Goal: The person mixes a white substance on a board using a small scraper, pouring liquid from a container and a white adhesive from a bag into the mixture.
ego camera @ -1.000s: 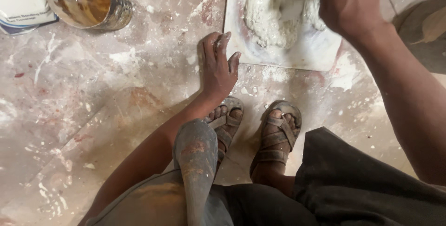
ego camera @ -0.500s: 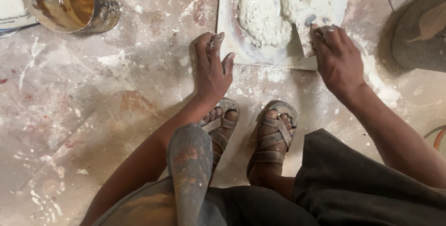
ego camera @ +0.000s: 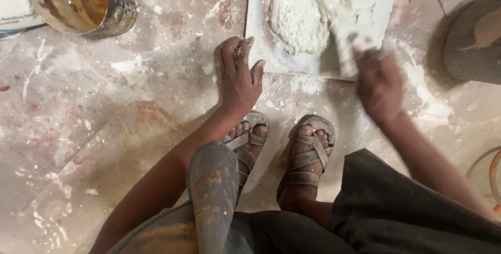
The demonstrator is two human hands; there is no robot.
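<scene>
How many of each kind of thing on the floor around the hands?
Flat boards with white paste: 1
Scrapers, in the right hand, blurred: 1
Tins lying on their side: 1
Dark round containers at the right edge: 1
Sandals: 2
Total: 6
The left hand rests flat on the floor, touching the board's edge.

Left hand [ego camera: 237, 76] flat on floor [ego camera: 104, 129], right hand [ego camera: 380, 84] gripping scraper [ego camera: 350, 45] in putty [ego camera: 318, 9]
</scene>
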